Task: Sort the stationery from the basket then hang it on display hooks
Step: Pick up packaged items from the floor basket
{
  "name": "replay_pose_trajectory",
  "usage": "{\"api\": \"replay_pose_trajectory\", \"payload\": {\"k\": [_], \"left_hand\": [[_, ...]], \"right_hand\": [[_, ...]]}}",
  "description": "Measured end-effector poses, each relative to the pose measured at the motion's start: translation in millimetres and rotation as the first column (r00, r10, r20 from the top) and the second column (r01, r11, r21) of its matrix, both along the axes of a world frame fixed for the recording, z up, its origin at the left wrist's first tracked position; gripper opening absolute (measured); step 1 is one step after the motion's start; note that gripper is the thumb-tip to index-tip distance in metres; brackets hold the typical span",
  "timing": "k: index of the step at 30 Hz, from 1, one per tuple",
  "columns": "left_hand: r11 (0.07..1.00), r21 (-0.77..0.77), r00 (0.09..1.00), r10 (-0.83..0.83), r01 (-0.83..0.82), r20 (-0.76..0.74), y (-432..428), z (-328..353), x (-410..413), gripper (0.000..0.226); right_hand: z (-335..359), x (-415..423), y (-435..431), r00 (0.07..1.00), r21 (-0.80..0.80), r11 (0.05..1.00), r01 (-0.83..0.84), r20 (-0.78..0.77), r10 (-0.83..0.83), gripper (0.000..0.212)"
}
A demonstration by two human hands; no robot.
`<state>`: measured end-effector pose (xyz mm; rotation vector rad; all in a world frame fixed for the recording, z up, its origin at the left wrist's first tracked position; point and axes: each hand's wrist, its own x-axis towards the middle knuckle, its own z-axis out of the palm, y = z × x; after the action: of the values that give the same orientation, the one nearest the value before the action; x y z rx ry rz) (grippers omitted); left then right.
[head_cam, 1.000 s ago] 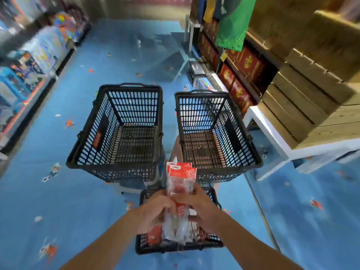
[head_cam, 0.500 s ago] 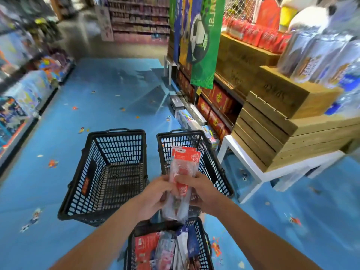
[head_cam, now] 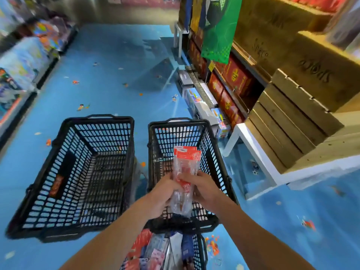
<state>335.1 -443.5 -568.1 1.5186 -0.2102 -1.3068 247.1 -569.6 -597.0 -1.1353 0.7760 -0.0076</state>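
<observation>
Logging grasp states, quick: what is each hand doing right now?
Left hand: grips the bundle of red-topped clear packets.
Right hand: grips the same bundle from the other side.

Your view is bright and evenly lit — pale glare sheen on the blue floor [head_cam: 120, 55]. Left shelves [head_cam: 23, 61] smear with motion blur; edges bow — wide-angle distortion.

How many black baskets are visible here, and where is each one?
3. The left basket stands empty; the right basket is behind the held packets; the near basket, at the bottom edge, holds stationery and is partly cut off.
</observation>
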Motion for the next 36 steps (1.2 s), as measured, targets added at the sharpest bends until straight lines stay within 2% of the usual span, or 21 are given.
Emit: {"api": "replay_pose_trajectory", "payload": {"k": [2, 4, 8, 12, 15, 18, 23, 26, 29, 31, 33, 35, 36], "left_hand": [[0.996, 0.075, 0.998, 0.052, -0.051, -0.018, -16, -36, 6, 0.056], [0.98, 0.167, 0.993, 0.114, -0.108, -0.023, -29, -74, 11, 0.062], [0.937, 0.309, 0.983, 0.18, -0.164, -0.025, -48, -144, 16, 0.047], [0.896, 0.372, 0.967, 0.252, -0.243, 0.023, -62, -193, 19, 0.024], [0.886, 0.396, 0.97, 0.227, -0.241, 0.084, -66, -223, 21, 0.023], [0.85, 0.457, 0.965, 0.231, -0.263, 0.127, -68, -241, 23, 0.031], [0.774, 0.544, 0.946, 0.281, -0.324, 0.163, -73, -259, 22, 0.017], [0.795, 0.551, 0.967, 0.218, -0.254, 0.131, -75, -257, 23, 0.018], [0.788, 0.565, 0.969, 0.204, -0.247, 0.139, -71, -250, 26, 0.024], [0.783, 0.57, 0.968, 0.213, -0.25, 0.133, -70, -246, 26, 0.016], [0.776, 0.579, 0.968, 0.214, -0.252, 0.134, -68, -244, 23, 0.011], [0.768, 0.594, 0.971, 0.178, -0.239, 0.16, -65, -241, 21, 0.008], [0.763, 0.604, 0.973, 0.156, -0.228, 0.171, -63, -238, 20, 0.007]], "right_hand": [[-38, 10, -15, 0.999, 0.045, 0.999, 0.009, -0.033, -0.008, 0.083], [-72, 18, -26, 0.998, 0.083, 0.996, 0.015, -0.069, -0.009, 0.083], [-131, 34, -35, 0.988, 0.135, 0.991, 0.004, -0.156, 0.017, 0.07], [-179, 46, -36, 0.965, 0.201, 0.979, -0.022, -0.251, 0.073, 0.037], [-210, 51, -34, 0.943, 0.277, 0.958, -0.074, -0.294, 0.158, 0.029], [-233, 56, -31, 0.93, 0.335, 0.937, -0.097, -0.304, 0.204, 0.021], [-258, 66, -26, 0.916, 0.376, 0.923, -0.082, -0.336, 0.218, 0.017], [-263, 67, -30, 0.909, 0.376, 0.919, -0.121, -0.331, 0.255, 0.03], [-262, 66, -31, 0.899, 0.331, 0.929, -0.164, -0.337, 0.279, 0.031], [-257, 64, -30, 0.902, 0.294, 0.943, -0.154, -0.347, 0.255, 0.034], [-250, 63, -29, 0.905, 0.256, 0.958, -0.129, -0.365, 0.219, 0.046], [-241, 61, -28, 0.902, 0.215, 0.97, -0.11, -0.388, 0.188, 0.059], [-236, 59, -28, 0.9, 0.198, 0.974, -0.111, -0.395, 0.183, 0.059]]}}
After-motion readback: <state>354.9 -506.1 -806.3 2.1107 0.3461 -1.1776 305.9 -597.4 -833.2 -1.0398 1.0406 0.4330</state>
